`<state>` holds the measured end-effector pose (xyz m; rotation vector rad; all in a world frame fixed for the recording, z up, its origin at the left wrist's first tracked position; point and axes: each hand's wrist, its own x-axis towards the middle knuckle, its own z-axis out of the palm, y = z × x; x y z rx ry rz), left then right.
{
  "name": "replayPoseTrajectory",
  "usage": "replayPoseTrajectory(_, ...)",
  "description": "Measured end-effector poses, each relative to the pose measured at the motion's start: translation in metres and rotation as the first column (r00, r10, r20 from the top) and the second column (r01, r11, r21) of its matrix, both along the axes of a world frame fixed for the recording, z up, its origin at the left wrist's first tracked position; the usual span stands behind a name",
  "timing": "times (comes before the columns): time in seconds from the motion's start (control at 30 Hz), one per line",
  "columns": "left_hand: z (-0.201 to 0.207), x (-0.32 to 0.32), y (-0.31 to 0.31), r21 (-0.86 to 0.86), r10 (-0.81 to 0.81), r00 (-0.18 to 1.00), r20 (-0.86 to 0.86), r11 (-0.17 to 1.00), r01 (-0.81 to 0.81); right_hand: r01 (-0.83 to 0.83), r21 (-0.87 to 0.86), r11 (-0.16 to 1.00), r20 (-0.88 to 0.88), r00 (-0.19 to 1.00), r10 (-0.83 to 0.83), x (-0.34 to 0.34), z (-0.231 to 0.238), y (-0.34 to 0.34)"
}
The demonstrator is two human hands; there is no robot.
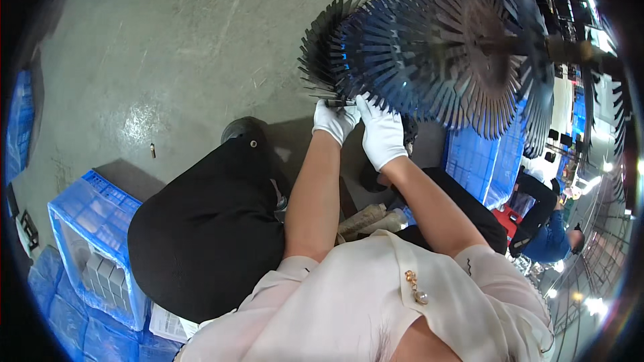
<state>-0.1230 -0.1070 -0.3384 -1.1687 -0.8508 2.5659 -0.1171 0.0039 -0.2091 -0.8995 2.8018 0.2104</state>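
A large rack of round discs (463, 47), each ringed with dark flat blades, stands on a horizontal shaft (520, 45) at the upper right. My left hand (333, 123), in a white glove, is closed on a thin dark strip (341, 102) just below the rack's left edge. Close beside it, my right hand (384, 135), also gloved, reaches up to the lower edge of the blades. Its fingers are drawn together, and what they grip is hidden. Whether the strip is joined to a disc I cannot tell.
A blue crate (100, 191) with grey blocks inside stands at my left, near blue plastic wrapping (64, 302). More blue crates (483, 154) stand under the rack. A small object (153, 151) lies on the grey floor. A person in blue (550, 238) is at the far right.
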Motion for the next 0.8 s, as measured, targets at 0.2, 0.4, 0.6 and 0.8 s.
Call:
replayPoseTrajectory(0.2, -0.008, 0.000, 0.000, 0.050, -0.023, 0.998, 0.050, 0.999, 0.021, -0.012, 0.021, 1.000, 0.077, 0.997, 0.010, -0.009, 0.002, 0.000)
replayPoseTrajectory(0.4, -0.023, 0.007, -0.009, 0.247, 0.045, 0.991, -0.130, 0.969, -0.011, -0.001, 0.007, 1.000, 0.075, 0.997, 0.000, -0.008, 0.002, 0.000)
replayPoseTrajectory(0.6, 0.009, 0.009, -0.011, 0.001, -0.020, 0.999, 0.041, 1.000, 0.020, 0.011, -0.053, 0.999, -0.008, 1.000, -0.012, -0.005, 0.004, -0.001)
replayPoseTrajectory(0.8, 0.021, -0.002, -0.024, 0.078, 0.039, 0.978, 0.206, 0.995, -0.056, 0.045, -0.040, 0.998, 0.062, 0.997, -0.042, -0.015, 0.007, -0.014)
